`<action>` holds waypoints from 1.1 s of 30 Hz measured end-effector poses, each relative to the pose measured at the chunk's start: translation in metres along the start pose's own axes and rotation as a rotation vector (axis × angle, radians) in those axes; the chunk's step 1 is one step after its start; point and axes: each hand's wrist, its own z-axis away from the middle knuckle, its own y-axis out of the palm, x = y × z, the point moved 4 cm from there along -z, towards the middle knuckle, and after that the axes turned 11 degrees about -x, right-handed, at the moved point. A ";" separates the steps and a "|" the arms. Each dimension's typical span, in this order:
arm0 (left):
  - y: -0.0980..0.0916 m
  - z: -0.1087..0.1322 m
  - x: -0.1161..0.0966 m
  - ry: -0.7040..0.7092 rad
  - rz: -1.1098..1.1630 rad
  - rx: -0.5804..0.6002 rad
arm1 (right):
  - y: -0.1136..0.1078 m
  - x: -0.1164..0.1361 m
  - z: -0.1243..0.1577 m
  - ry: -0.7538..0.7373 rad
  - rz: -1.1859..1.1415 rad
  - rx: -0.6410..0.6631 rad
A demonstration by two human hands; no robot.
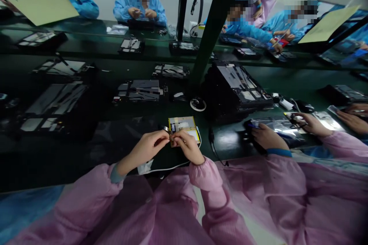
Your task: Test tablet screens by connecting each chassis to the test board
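Pinching with both: left hand [149,148] on a small strip [165,128], perhaps tape, right hand [188,147] on the near edge of the yellow pack [184,124]. Best to hold pack flat, strip taut.

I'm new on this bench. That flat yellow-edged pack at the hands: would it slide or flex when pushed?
Likely slides: the pack lies flat on the glossy bench. Probably stiff; it shows no bend where the left hand and right hand pinch its near edge. Thin, so probably light.
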 end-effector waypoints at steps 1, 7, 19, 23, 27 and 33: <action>0.000 0.000 0.001 0.025 -0.044 0.003 | 0.002 -0.001 0.001 -0.009 0.046 -0.009; 0.009 0.003 0.003 0.197 -0.265 0.045 | 0.007 0.001 0.007 -0.123 0.208 -0.028; 0.014 0.002 0.005 0.255 -0.317 0.043 | 0.006 0.004 0.006 -0.164 0.185 -0.081; 0.013 0.002 0.006 0.234 -0.307 0.058 | 0.006 0.007 0.006 -0.178 0.190 -0.089; 0.013 0.001 0.005 0.235 -0.292 0.057 | 0.006 0.006 0.007 -0.175 0.221 -0.069; 0.012 0.002 0.005 0.226 -0.295 0.071 | 0.005 0.006 0.008 -0.180 0.241 -0.059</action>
